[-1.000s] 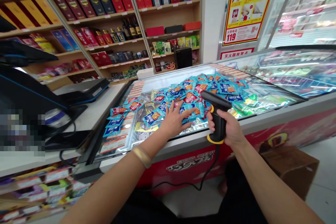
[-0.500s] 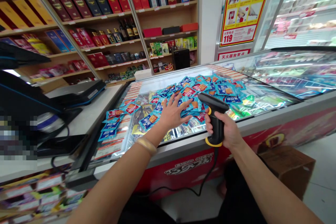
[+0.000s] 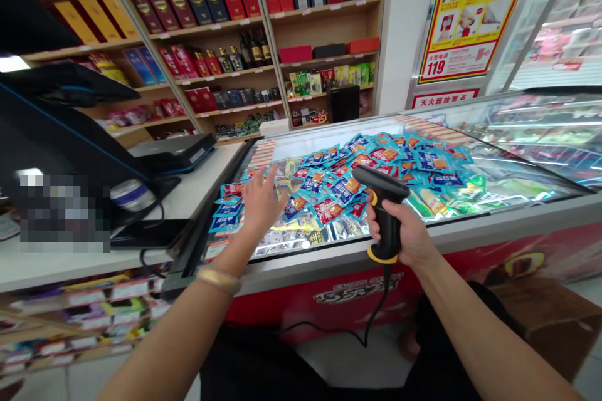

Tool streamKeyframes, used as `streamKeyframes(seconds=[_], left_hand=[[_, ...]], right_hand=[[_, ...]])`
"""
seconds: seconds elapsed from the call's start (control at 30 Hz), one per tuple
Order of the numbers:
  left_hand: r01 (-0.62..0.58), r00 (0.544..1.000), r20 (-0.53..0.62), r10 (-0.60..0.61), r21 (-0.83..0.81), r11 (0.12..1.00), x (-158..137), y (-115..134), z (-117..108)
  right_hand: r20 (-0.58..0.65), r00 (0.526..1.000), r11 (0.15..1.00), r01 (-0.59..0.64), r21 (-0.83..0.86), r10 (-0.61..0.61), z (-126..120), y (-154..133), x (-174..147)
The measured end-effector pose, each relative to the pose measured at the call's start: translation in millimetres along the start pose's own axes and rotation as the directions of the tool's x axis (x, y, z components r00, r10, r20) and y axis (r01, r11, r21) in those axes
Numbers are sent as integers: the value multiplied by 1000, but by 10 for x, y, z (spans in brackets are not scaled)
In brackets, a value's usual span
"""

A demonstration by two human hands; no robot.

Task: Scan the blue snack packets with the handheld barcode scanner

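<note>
My right hand (image 3: pixel 408 233) is wrapped around the grip of a black and yellow barcode scanner (image 3: pixel 382 183), whose head points left over the freezer's front edge. A cable hangs down from its base. My left hand (image 3: pixel 261 202), fingers apart and holding nothing, is over the left part of the freezer's glass lid. To its right lies a heap of blue and red snack packets (image 3: pixel 348 187). A smaller group of packets (image 3: pixel 227 216) lies to its left on the freezer's edge, partly overlapping one another. Whether my left fingers touch anything is unclear.
A chest freezer (image 3: pixel 301 266) spans the front, with goods under its glass. A counter (image 3: pixel 207 177) with a dark monitor (image 3: pixel 70 131) stands left. Shelves of boxes and bottles (image 3: pixel 211 62) line the back. A cardboard box (image 3: pixel 548 310) sits on the floor at right.
My left hand has moved left, from the packet heap toward the smaller group on the freezer's left side. My right hand still holds the scanner. The view has shifted left.
</note>
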State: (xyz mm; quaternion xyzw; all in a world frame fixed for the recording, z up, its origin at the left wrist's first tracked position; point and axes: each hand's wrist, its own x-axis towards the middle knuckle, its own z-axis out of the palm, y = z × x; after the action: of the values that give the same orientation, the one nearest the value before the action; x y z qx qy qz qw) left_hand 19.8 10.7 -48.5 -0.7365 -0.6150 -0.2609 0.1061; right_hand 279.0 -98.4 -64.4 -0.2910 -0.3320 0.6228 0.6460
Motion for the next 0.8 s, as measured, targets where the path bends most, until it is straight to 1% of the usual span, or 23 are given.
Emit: streamKeyframes(seconds=[0.07,0.13,0.17,0.23,0.3,0.4,0.47,0.57,0.67,0.8], left_hand=[[180,983,-28,-179,59,982,-52,-316,-63],[307,951,-10,-308,95,947,-103,-566,-98],[345,938,7,-347,108,933,-118,-657,-107],[373,924,38,-380,126,919,-109,-772,-109],[361,926,56,-372,145,921,-44,-817,-103],[315,936,108,-335,171,934,128,-820,-88],[262,942,167,-292,180,948,259,-812,-68],[143,943,272,-191,187,972,444,-812,-5],[67,922,363,-136,196,978,617,-828,93],[78,872,460,-165,202,976,800,-854,207]], right_hand=[[37,999,1000,-22,12,22,110,78,38],[77,995,998,-58,24,56,232,166,83],[98,992,996,-79,29,76,297,211,108],[130,985,992,-117,39,111,428,297,159],[148,979,988,-149,43,141,551,372,215],[164,971,983,-181,35,173,693,454,303],[172,967,980,-196,25,189,751,493,356],[186,964,981,-195,11,189,786,537,412],[194,963,981,-192,4,187,783,569,434],[186,961,978,-207,4,203,768,576,426]])
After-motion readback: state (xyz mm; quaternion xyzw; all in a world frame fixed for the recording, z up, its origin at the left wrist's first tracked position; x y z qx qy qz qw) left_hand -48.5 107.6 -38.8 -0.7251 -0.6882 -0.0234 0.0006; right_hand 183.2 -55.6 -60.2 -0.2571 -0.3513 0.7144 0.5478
